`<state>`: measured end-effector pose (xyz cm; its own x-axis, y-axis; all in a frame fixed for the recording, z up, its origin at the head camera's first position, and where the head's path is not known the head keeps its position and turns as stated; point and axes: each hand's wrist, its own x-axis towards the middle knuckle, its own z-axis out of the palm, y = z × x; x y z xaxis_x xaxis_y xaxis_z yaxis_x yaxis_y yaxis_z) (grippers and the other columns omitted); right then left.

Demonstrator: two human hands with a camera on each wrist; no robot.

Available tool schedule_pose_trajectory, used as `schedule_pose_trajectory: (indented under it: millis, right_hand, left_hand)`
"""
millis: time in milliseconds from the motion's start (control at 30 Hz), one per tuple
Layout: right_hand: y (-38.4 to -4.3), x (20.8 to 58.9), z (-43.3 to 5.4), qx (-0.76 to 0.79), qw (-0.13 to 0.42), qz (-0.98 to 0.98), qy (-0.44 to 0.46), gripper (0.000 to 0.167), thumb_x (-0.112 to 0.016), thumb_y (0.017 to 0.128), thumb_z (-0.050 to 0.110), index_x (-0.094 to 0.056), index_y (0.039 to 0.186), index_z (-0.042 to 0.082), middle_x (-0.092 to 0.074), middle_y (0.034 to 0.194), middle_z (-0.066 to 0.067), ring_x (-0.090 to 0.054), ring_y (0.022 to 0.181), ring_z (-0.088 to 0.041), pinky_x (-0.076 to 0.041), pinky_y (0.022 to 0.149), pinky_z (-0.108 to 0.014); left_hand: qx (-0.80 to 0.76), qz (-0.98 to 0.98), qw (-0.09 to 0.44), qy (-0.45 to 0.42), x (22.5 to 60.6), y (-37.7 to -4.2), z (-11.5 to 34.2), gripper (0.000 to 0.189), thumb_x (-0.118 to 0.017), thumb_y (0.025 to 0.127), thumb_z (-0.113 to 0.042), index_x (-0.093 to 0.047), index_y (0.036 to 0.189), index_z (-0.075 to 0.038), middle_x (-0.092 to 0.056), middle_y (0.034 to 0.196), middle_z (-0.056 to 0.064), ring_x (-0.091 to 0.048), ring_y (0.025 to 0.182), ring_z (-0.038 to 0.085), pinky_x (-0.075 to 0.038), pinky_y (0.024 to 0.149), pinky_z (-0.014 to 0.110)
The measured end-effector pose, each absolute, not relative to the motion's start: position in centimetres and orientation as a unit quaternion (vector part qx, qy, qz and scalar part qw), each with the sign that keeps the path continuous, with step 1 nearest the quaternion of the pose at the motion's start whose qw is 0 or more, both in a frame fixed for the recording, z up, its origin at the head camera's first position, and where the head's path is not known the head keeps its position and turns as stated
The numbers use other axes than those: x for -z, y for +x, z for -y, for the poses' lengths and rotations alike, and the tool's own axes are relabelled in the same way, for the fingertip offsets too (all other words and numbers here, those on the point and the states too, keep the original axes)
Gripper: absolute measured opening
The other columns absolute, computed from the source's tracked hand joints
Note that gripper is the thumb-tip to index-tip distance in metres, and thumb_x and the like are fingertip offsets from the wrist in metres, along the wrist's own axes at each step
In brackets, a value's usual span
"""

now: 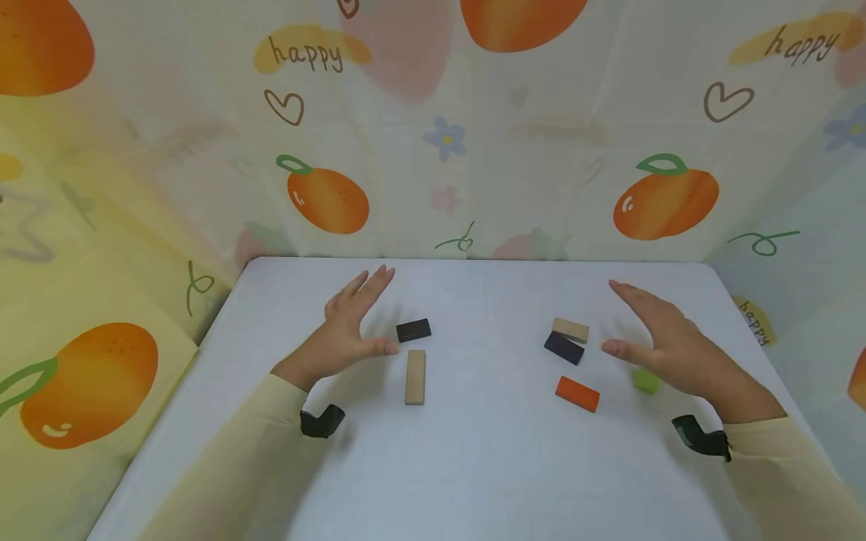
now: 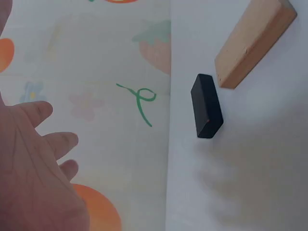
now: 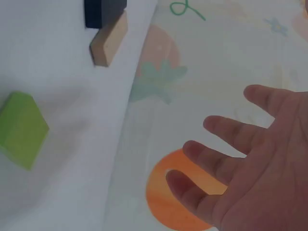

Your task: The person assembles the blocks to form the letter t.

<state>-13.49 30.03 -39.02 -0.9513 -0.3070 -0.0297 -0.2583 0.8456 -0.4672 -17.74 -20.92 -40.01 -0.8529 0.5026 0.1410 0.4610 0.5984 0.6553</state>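
My left hand (image 1: 346,330) hovers over the left part of the table, fingers extended and thumb spread, holding nothing. Just right of it lie a black block (image 1: 413,330) and, nearer me, a plain wooden block (image 1: 416,377). On the other side my right hand (image 1: 670,342) is held up the same way, with nothing in it. Partly hidden beneath it is a green block (image 1: 646,380). Left of that hand, a second black block (image 1: 564,348) touches or overlaps a second wooden block (image 1: 571,330). An orange block (image 1: 578,394) lies closer to me.
The blocks lie on a white table (image 1: 487,466). A patterned cloth (image 1: 406,150) with oranges and hearts hangs behind the table's far edge and along both sides. A black band (image 1: 322,421) shows at the left wrist, another band (image 1: 701,437) at the right.
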Motion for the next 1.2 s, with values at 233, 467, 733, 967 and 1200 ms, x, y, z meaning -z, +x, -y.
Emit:
schedule_pose_trajectory:
  millis: [233, 467, 733, 967, 1200]
  right_hand:
    - [-13.1, 41.5, -29.4, 0.321, 0.042, -0.934, -0.153, 0.093, -0.074, 0.104, 0.040, -0.024, 0.174, 0.007, -0.027, 0.173, -0.029, -0.028, 0.153, -0.055, -0.028, 0.113, -0.084]
    - [-12.7, 43.5, -28.3, 0.383, 0.018, -0.911, -0.152, 0.081, -0.071, 0.107, 0.028, -0.028, 0.172, 0.005, -0.037, 0.166, -0.031, -0.044, 0.141, -0.052, -0.042, 0.108, -0.077]
    - [-12.9, 45.6, -27.3, 0.439, 0.010, -0.889, -0.127, 0.068, -0.070, 0.109, 0.026, -0.041, 0.167, 0.007, -0.055, 0.154, -0.022, -0.057, 0.130, -0.042, -0.052, 0.104, -0.048]
    - [-13.4, 47.7, -27.3, 0.453, 0.032, -0.887, -0.083, 0.063, -0.074, 0.107, 0.033, -0.051, 0.160, 0.007, -0.059, 0.145, -0.017, -0.061, 0.119, -0.033, -0.050, 0.090, -0.017]
    - [-13.8, 49.4, -27.2, 0.421, 0.002, -0.904, -0.078, 0.049, -0.079, 0.104, 0.025, -0.064, 0.146, 0.005, -0.065, 0.135, -0.014, -0.059, 0.110, -0.028, -0.049, 0.090, -0.019]
  left_hand:
    - [-0.460, -0.848, 0.072, 0.253, 42.8, -17.0, 20.6, 0.125, -0.065, 0.083, -0.091, -0.022, 0.177, -0.021, -0.024, 0.178, 0.006, -0.019, 0.160, 0.038, -0.020, 0.120, 0.079]
    - [-0.519, -0.807, 0.061, 0.274, 46.1, -16.2, 19.8, 0.110, -0.064, 0.093, -0.082, -0.027, 0.175, -0.018, -0.029, 0.177, 0.011, -0.028, 0.158, 0.040, -0.038, 0.117, 0.065]
    - [-0.561, -0.765, 0.038, 0.314, 50.1, -15.7, 19.3, 0.078, -0.067, 0.109, -0.039, -0.031, 0.173, -0.012, -0.046, 0.167, 0.016, -0.043, 0.150, 0.036, -0.048, 0.108, 0.045]
    - [-0.549, -0.792, 0.110, 0.242, 49.9, -14.7, 18.5, 0.084, -0.081, 0.101, -0.022, -0.037, 0.171, -0.015, -0.047, 0.168, 0.006, -0.038, 0.155, 0.028, -0.032, 0.123, 0.054]
    - [-0.461, -0.852, 0.115, 0.220, 50.0, -15.0, 18.6, 0.092, -0.099, 0.082, -0.040, -0.056, 0.161, -0.023, -0.049, 0.163, -0.009, -0.037, 0.155, 0.020, -0.030, 0.127, 0.050]
